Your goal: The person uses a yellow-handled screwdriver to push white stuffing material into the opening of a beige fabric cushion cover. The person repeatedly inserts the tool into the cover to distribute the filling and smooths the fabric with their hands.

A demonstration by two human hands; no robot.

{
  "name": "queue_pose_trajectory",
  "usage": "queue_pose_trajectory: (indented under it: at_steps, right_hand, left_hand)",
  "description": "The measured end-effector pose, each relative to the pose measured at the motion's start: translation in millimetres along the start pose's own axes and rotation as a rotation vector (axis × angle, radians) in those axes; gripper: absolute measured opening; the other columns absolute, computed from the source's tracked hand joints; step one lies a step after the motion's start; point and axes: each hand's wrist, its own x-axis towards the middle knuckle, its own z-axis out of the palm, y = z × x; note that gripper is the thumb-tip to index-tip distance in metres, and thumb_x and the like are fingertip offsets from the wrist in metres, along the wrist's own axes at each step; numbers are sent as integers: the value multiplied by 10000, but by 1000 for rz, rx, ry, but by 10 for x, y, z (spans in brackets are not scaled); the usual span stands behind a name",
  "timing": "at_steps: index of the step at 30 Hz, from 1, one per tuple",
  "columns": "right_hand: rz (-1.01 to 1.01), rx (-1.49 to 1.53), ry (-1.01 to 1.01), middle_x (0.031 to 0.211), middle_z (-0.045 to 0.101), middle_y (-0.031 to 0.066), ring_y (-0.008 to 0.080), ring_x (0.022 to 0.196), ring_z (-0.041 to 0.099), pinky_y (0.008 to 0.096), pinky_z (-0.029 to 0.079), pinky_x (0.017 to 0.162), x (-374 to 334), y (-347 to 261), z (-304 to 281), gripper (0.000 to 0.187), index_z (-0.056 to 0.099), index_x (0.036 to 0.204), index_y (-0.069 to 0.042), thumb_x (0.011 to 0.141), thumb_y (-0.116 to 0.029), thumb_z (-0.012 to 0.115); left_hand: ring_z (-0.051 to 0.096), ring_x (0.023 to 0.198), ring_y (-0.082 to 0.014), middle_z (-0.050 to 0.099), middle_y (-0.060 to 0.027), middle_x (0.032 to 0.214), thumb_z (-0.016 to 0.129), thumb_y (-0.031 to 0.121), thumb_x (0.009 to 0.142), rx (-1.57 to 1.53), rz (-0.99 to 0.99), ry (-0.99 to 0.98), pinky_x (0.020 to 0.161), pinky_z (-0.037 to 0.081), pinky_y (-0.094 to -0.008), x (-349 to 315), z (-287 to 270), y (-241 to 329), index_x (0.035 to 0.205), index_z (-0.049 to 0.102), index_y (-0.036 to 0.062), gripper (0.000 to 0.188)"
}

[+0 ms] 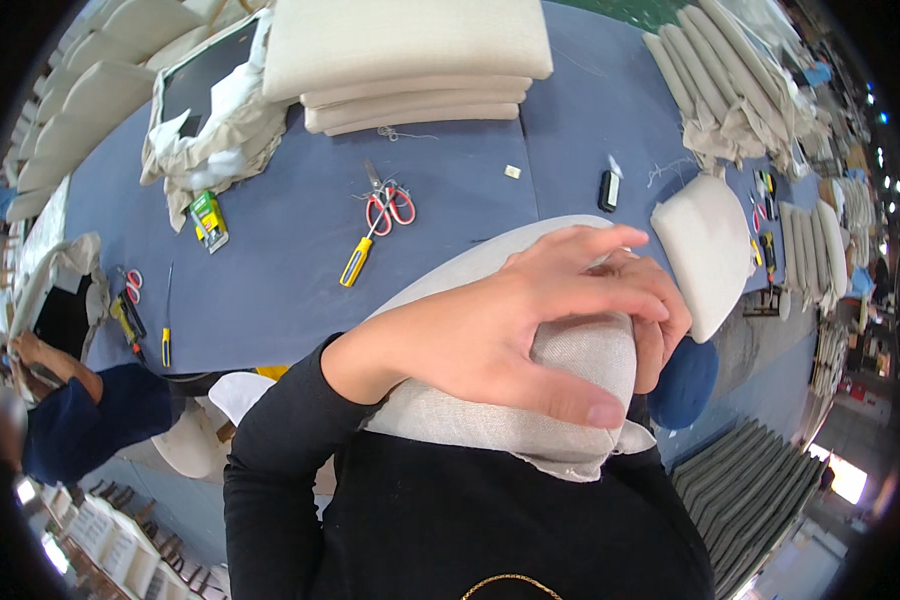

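A beige fabric-covered seat cushion (450, 410) is tilted up against my black top, its far part over the table edge. My left hand (500, 320) lies across it, thumb and fingers spread around its right corner and gripping the cloth. My right hand (665, 310) curls around the same corner from the right, partly hidden behind the left one. A loose flap of cloth hangs below my left thumb. Beyond the cushion, red-handled scissors (388, 207) and a yellow-handled screwdriver (357, 258) lie on the blue table (290, 290).
Stacked cushions (410, 50) stand at the far side, beside an unfinished cushion (205, 100) with bunched cloth. A green-yellow packet (208, 222) and a black marker-like item (609, 190) lie on the table. Another cushion (705, 255) sits at right. A co-worker's arm (65, 365) shows at left.
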Motion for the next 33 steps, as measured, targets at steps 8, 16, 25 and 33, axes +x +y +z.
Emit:
queue_pose_trajectory:
  at_steps: [8,16,25,33]
  right_hand:
    - [-11,-50,-69,813,721,154,247,709,666,367,515,734,106,-75,92,325,710,914,48,981,-230,556]
    - [-61,94,-130,866,720,193,283,761,677,398,516,749,192,15,172,278,699,965,83,984,-153,553]
    - [-113,92,-106,945,756,252,308,819,721,421,558,797,339,103,269,312,699,997,115,981,-136,514]
    - [-44,-558,38,981,733,148,235,917,702,368,561,893,344,-16,-46,327,698,1058,51,983,-239,566]
  left_hand:
    - [540,1291,-419,604,-92,1415,960,327,663,177,-78,148,1135,379,-557,-193,80,327,1266,653,106,712]
    - [551,1377,-495,550,-248,1547,999,378,663,450,-300,258,1126,449,-556,-451,192,625,1527,533,29,1042]
    - [579,1449,-389,616,-191,1535,979,267,689,612,-458,350,1143,479,-501,-620,270,715,1584,511,53,1032]
    - [722,1222,-395,768,-169,1305,867,356,856,263,-949,566,1044,564,-474,-2796,-650,32,1572,545,96,826]
